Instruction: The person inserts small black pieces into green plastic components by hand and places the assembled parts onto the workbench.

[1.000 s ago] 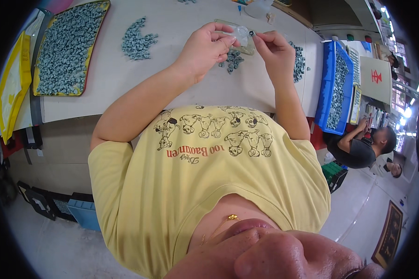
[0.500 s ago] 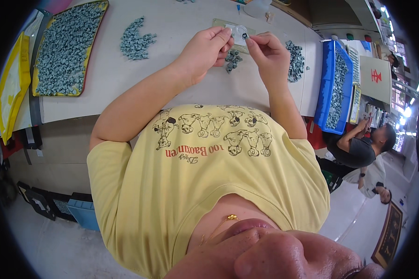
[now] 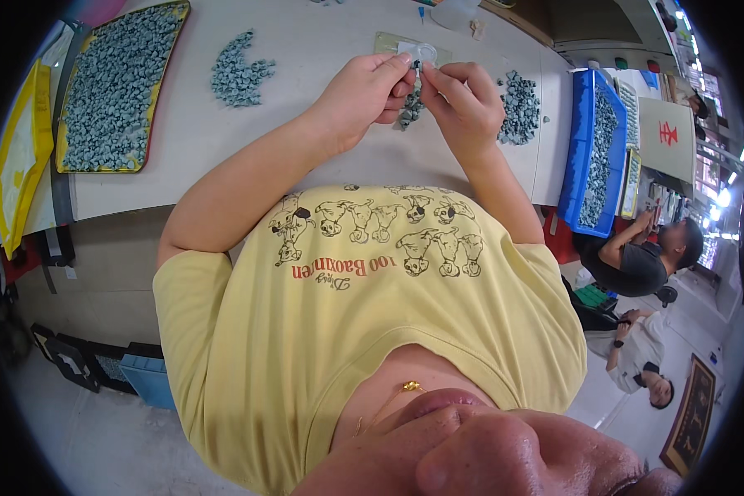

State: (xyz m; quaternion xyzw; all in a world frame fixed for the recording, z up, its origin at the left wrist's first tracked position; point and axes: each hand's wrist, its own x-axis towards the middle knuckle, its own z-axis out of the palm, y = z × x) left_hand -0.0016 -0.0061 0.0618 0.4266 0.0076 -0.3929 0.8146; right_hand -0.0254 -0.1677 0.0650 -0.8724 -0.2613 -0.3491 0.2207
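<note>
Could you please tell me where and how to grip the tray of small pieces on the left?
Perhaps by the yellow rim on both long sides, from the near end, keeping it level: loose pieces nearly fill it.

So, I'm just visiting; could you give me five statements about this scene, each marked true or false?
1. The left hand and right hand have their fingertips close together. True.
2. The right hand is spread flat. False: its fingers are bent, close to a small dark piece.
3. The blue bin is to the right of both hands. True.
4. That bin is empty. False: grey-green pieces lie in it.
5. The yellow-rimmed tray is bare. False: similar pieces cover it.
</note>
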